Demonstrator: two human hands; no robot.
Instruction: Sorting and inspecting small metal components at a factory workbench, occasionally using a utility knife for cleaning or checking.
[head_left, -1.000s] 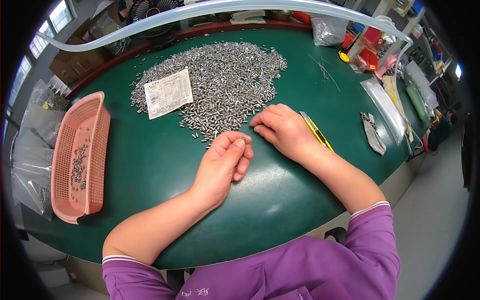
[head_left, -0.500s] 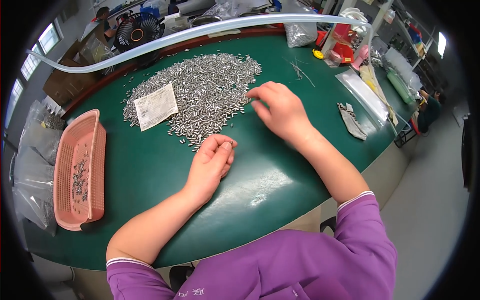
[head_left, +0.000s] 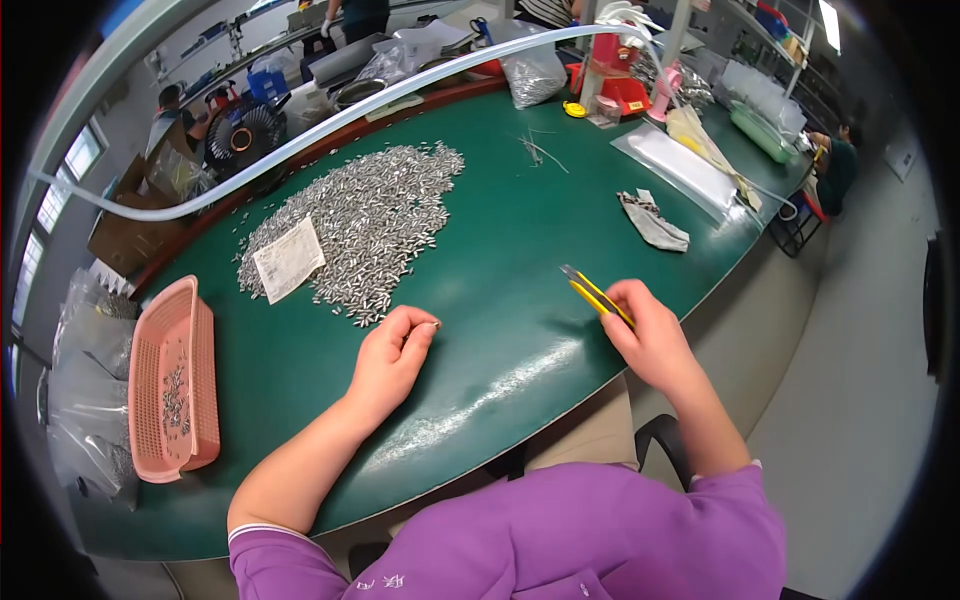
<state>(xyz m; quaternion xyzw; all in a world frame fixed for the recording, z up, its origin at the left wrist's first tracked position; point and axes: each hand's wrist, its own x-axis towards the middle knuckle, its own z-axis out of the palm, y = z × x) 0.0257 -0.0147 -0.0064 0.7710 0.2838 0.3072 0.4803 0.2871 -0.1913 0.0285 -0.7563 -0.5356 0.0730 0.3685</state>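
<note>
My right hand (head_left: 650, 338) is closed round a yellow utility knife (head_left: 603, 303), its grey tip pointing up and left above the green table. My left hand (head_left: 385, 355) rests just below the near end of a wide pile of small silver metal pins (head_left: 390, 215). Its thumb and forefinger are pinched together; a tiny thing shows at the fingertips, too small to make out. On the pile's left side lies a creased paper slip (head_left: 290, 262) with print.
Far left stands a pink plastic basket (head_left: 207, 420) with some pins, beside clear bags (head_left: 85, 375). A pale tube (head_left: 330, 135) arches across the table's back. On the right lie a grey cloth piece (head_left: 655, 225), a clear plastic sleeve (head_left: 675, 165) and thin wires (head_left: 535, 150). People work farther off.
My right hand has left the pile's right edge and come back to the near right, now with the utility knife in it. My left hand stays pinched near the pile. The view has shifted.
</note>
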